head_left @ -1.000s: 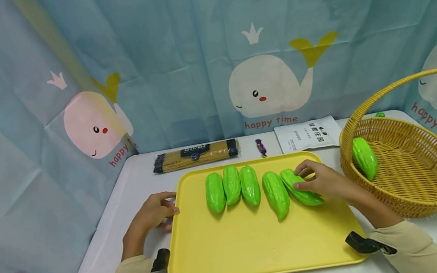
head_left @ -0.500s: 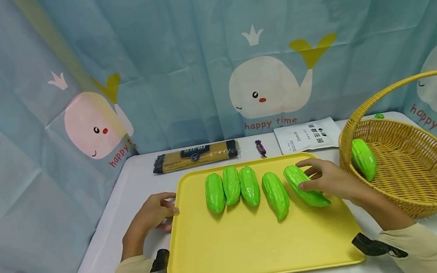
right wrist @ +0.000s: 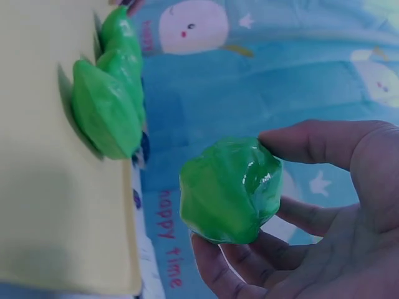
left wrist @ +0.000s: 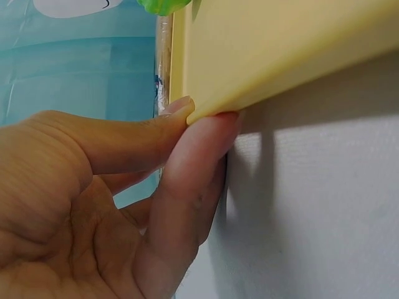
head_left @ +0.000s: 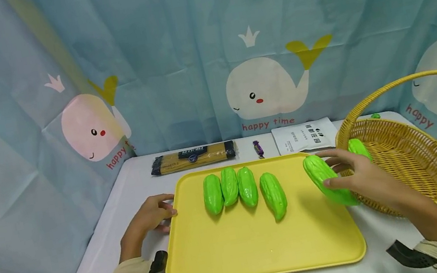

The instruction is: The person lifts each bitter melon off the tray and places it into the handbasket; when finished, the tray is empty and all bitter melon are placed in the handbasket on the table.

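My right hand (head_left: 370,178) holds a bright green, bumpy bitter melon (head_left: 326,178) above the tray's right side, close to the basket. In the right wrist view, thumb and fingers grip this melon (right wrist: 227,193) from either side. A yellow tray (head_left: 265,250) lies on the table with several more bitter melons in a row, one of them (head_left: 273,195) slightly apart from the rest. At the tray's left edge is my left hand (head_left: 151,216). The left wrist view shows its thumb and finger pinching the tray rim (left wrist: 215,111).
A yellow wicker basket (head_left: 393,130) with a tall handle stands at right, another bitter melon (head_left: 358,147) inside it. Along the back lie a pack of spaghetti (head_left: 193,158), a purple-wrapped candy (head_left: 258,149) and a white pouch (head_left: 304,137). A whale-print curtain (head_left: 171,66) hangs behind.
My right hand has lifted the rightmost bitter melon off the tray and carried it right, towards the basket. The left hand has stayed at the tray's edge.
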`<action>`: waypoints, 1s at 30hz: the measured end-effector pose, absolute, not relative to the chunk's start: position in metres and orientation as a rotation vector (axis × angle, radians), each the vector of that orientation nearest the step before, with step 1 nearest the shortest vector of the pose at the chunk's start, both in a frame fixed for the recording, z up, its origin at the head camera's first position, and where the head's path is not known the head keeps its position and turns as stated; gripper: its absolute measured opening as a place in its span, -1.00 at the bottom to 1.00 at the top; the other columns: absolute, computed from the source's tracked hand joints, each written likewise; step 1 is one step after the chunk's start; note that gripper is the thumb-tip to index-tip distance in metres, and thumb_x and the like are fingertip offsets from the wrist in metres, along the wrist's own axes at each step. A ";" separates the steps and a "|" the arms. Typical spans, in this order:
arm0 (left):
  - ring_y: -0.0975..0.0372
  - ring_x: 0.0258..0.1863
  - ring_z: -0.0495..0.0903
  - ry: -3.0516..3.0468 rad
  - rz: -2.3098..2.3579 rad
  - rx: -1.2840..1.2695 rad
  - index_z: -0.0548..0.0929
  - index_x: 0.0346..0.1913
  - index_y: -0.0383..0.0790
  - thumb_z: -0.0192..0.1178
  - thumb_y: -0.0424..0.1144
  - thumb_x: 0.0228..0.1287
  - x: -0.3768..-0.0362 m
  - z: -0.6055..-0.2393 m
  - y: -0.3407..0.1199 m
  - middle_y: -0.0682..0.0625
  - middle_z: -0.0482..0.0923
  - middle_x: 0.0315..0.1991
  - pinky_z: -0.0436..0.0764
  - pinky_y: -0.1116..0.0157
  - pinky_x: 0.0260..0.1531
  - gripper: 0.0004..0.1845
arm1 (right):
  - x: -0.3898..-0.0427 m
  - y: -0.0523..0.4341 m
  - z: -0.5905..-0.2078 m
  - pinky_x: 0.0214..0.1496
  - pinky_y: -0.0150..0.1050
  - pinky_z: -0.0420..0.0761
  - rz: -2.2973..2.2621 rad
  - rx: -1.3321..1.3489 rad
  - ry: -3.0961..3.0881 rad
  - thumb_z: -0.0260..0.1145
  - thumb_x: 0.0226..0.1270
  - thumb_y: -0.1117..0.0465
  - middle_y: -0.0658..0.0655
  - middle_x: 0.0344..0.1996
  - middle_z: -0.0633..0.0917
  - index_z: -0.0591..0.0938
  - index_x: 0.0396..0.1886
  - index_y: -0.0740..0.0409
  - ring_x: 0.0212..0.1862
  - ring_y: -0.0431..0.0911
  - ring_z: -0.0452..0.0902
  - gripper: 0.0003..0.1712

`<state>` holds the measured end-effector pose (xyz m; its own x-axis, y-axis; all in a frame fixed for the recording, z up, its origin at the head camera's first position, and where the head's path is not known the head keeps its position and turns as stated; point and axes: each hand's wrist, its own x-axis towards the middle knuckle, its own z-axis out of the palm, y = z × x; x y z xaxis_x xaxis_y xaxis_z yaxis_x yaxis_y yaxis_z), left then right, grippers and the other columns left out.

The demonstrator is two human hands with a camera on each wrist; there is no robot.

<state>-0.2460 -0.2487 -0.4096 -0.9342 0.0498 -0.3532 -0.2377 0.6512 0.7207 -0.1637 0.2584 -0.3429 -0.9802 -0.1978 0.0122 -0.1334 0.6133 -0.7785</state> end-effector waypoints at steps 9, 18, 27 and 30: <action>0.18 -0.47 0.59 2.533 1.167 -0.160 0.42 0.54 -0.30 0.31 -0.32 0.49 -0.245 -0.410 -0.248 -0.22 0.56 0.04 0.72 0.28 -0.45 -0.37 | -0.150 0.293 -0.329 0.03 0.01 0.60 -1.225 -0.204 2.858 0.45 0.47 -0.02 0.34 0.41 0.47 0.29 0.67 -0.01 0.29 0.24 0.42 -0.12; 0.18 -0.48 0.60 2.529 1.188 -0.135 0.42 0.54 -0.31 0.32 -0.33 0.48 -0.244 -0.410 -0.249 -0.22 0.57 0.03 0.73 0.26 -0.45 -0.37 | -0.152 0.339 -0.318 0.01 -0.10 0.63 -1.207 -0.130 2.892 0.39 0.53 -0.02 0.35 0.48 0.35 0.15 0.72 0.07 0.31 0.20 0.33 -0.05; 0.18 -0.47 0.60 2.540 1.199 -0.112 0.43 0.53 -0.34 0.32 -0.33 0.47 -0.242 -0.409 -0.249 -0.23 0.56 0.03 0.72 0.26 -0.46 -0.37 | -0.171 0.375 -0.305 -0.02 0.11 0.61 -1.179 -0.011 2.886 0.31 0.59 -0.10 0.62 0.51 0.16 -0.09 0.75 0.23 0.42 0.56 0.12 0.08; 0.18 -0.47 0.60 2.537 1.199 -0.116 0.42 0.53 -0.34 0.32 -0.32 0.48 -0.243 -0.410 -0.250 -0.23 0.56 0.03 0.73 0.26 -0.46 -0.37 | -0.179 0.386 -0.305 -0.08 -0.02 0.64 -1.161 -0.009 2.859 0.29 0.61 -0.09 0.67 0.50 0.14 -0.14 0.74 0.29 0.40 0.58 0.16 0.10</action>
<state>-0.2428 -0.2496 -0.4099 -0.9416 0.0674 -0.3298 -0.2121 0.6420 0.7368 -0.1794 0.3856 -0.3049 -0.9985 -0.0262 -0.0490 0.0154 0.7171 -0.6968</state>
